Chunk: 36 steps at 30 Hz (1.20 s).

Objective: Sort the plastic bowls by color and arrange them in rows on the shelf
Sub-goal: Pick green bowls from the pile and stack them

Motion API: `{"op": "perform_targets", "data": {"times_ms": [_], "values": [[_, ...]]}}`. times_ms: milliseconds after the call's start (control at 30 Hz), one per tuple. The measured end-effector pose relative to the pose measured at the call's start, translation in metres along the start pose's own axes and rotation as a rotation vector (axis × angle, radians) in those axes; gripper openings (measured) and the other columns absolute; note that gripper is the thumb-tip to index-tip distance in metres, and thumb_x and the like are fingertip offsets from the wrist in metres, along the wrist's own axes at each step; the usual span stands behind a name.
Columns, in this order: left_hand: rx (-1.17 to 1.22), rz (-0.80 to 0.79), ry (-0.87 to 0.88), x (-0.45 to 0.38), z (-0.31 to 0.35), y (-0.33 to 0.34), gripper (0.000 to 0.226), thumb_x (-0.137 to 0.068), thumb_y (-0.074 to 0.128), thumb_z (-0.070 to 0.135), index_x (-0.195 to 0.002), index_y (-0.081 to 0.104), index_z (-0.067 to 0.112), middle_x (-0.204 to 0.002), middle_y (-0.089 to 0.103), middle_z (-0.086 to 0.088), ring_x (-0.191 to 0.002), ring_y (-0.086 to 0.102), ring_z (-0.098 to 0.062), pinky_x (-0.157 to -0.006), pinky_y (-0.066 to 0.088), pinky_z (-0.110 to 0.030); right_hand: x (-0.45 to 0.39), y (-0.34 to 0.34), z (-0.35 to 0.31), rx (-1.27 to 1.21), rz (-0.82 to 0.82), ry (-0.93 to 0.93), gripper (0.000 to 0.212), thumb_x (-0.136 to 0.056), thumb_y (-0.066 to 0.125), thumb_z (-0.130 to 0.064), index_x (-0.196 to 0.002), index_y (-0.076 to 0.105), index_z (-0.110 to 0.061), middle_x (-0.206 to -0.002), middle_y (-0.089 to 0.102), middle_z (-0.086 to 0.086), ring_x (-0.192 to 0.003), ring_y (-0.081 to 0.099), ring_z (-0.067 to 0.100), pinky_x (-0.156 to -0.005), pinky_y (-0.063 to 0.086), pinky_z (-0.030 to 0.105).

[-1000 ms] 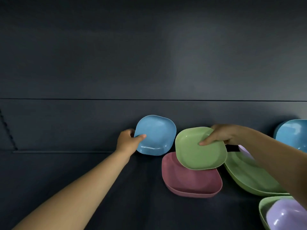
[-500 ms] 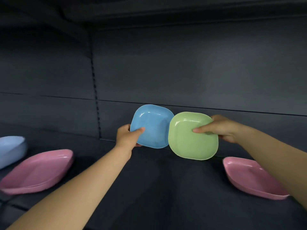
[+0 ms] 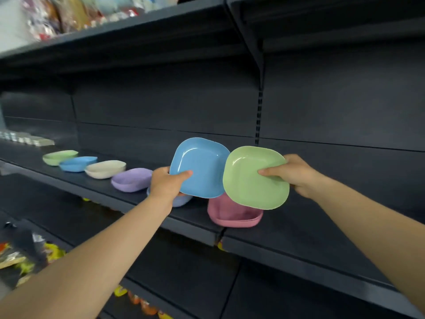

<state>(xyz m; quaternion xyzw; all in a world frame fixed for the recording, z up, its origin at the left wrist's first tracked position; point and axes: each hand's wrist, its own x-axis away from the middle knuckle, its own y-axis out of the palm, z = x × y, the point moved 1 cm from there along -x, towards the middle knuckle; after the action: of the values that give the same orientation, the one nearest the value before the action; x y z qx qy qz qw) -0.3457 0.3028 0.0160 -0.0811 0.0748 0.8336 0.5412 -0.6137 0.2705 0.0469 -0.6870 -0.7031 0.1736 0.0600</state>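
Observation:
My left hand [image 3: 166, 183] grips a blue bowl [image 3: 202, 168] by its lower left rim, tilted with its inside toward me. My right hand [image 3: 293, 172] pinches a green bowl [image 3: 255, 178] at its right rim, held beside the blue one, their edges overlapping. Both are lifted above the dark shelf [image 3: 287, 229]. Below them on the shelf sit a pink bowl [image 3: 234, 215] and a pale blue bowl [image 3: 181, 200], partly hidden. Further left stands a row: purple bowl [image 3: 132, 179], cream bowl [image 3: 105, 169], blue bowl [image 3: 78, 163], green bowl [image 3: 59, 156].
A shelf above [image 3: 138, 26] carries blurred packaged goods at the upper left. Small white items [image 3: 27, 139] lie at the far left of the bowl shelf. Colourful packets [image 3: 20, 256] fill the lower shelves. A slotted upright [image 3: 259, 111] divides the back panel.
The view has swung left and pulled back, revealing the row of bowls at the left. Both hands carried the blue and green bowls along, still side by side.

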Motion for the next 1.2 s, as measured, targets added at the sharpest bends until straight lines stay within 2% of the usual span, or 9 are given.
{"op": "perform_targets", "data": {"times_ms": [33,100,267,467,567,733,867,1067,1200], "values": [[-0.015,0.014,-0.013,0.000,-0.001,-0.001,0.016,-0.082,0.072,0.013,-0.091,0.060,0.009,-0.083,0.063,-0.003,-0.076,0.060,-0.018,-0.056,0.051,-0.027,0.004,0.002,-0.001,-0.005,-0.009,-0.012,0.030,-0.072,0.080,-0.011,-0.099,0.069,-0.009,-0.098,0.072,0.005,-0.089,0.067,0.020,-0.075,0.052,0.032],[0.003,0.093,0.008,-0.021,0.001,-0.088,0.016,-0.082,0.072,0.014,-0.092,0.060,0.010,-0.084,0.062,-0.002,-0.080,0.060,-0.019,-0.061,0.053,-0.029,-0.008,0.082,-0.028,0.020,-0.038,-0.025,0.030,-0.072,0.080,-0.013,-0.100,0.069,-0.010,-0.098,0.072,0.004,-0.091,0.067,0.020,-0.079,0.052,0.033],[0.005,0.127,0.024,-0.049,0.003,-0.149,0.020,-0.081,0.073,0.016,-0.097,0.062,0.010,-0.092,0.064,-0.005,-0.089,0.062,-0.022,-0.059,0.053,-0.028,-0.022,0.148,-0.058,0.044,-0.056,-0.103,0.029,-0.073,0.080,-0.016,-0.101,0.070,-0.012,-0.098,0.072,0.003,-0.091,0.067,0.020,-0.082,0.053,0.034],[0.030,0.195,0.040,-0.111,-0.011,-0.228,0.014,-0.082,0.072,0.016,-0.079,0.059,0.020,-0.089,0.064,-0.002,-0.087,0.062,-0.020,-0.071,0.055,-0.033,-0.074,0.241,-0.089,0.038,-0.126,-0.156,0.031,-0.073,0.080,-0.017,-0.102,0.070,-0.014,-0.098,0.071,0.001,-0.091,0.066,0.017,-0.073,0.051,0.030],[0.046,0.224,0.030,-0.150,-0.015,-0.260,0.015,-0.082,0.072,0.014,-0.079,0.058,0.019,-0.085,0.062,0.000,-0.082,0.060,-0.018,-0.065,0.054,-0.031,-0.109,0.289,-0.100,0.033,-0.156,-0.168,0.028,-0.073,0.080,-0.018,-0.099,0.070,-0.015,-0.097,0.071,0.001,-0.090,0.066,0.017,-0.074,0.051,0.030],[0.020,0.282,0.059,-0.235,-0.009,-0.316,0.012,-0.081,0.073,0.013,-0.087,0.062,0.013,-0.089,0.064,-0.003,-0.082,0.062,-0.020,-0.055,0.052,-0.027,-0.178,0.369,-0.136,-0.019,-0.216,-0.228,0.016,-0.077,0.076,-0.013,-0.089,0.068,-0.020,-0.089,0.070,-0.003,-0.079,0.065,0.010,-0.062,0.047,0.023],[-0.030,0.307,0.091,-0.306,-0.005,-0.352,0.012,-0.080,0.074,0.014,-0.078,0.062,0.013,-0.083,0.065,-0.002,-0.076,0.062,-0.019,-0.047,0.050,-0.022,-0.234,0.428,-0.153,-0.054,-0.203,-0.232,0.018,-0.077,0.076,-0.012,-0.092,0.068,-0.017,-0.091,0.070,-0.001,-0.079,0.065,0.011,-0.063,0.049,0.024],[0.007,0.283,0.056,-0.393,-0.034,-0.386,0.011,-0.080,0.074,0.016,-0.078,0.063,0.013,-0.086,0.066,-0.005,-0.082,0.064,-0.023,-0.075,0.057,-0.039,-0.294,0.492,-0.160,-0.035,-0.151,-0.201,0.028,-0.075,0.078,-0.016,-0.102,0.069,-0.014,-0.096,0.071,0.000,-0.087,0.066,0.015,-0.067,0.050,0.028],[0.072,0.227,-0.002,-0.449,-0.066,-0.408,0.013,-0.082,0.071,0.015,-0.075,0.061,0.012,-0.083,0.065,-0.005,-0.083,0.063,-0.026,-0.075,0.055,-0.039,-0.319,0.536,-0.157,-0.008,-0.064,-0.167,0.028,-0.073,0.080,-0.017,-0.099,0.069,-0.015,-0.096,0.071,0.000,-0.090,0.066,0.018,-0.074,0.052,0.032]]}}
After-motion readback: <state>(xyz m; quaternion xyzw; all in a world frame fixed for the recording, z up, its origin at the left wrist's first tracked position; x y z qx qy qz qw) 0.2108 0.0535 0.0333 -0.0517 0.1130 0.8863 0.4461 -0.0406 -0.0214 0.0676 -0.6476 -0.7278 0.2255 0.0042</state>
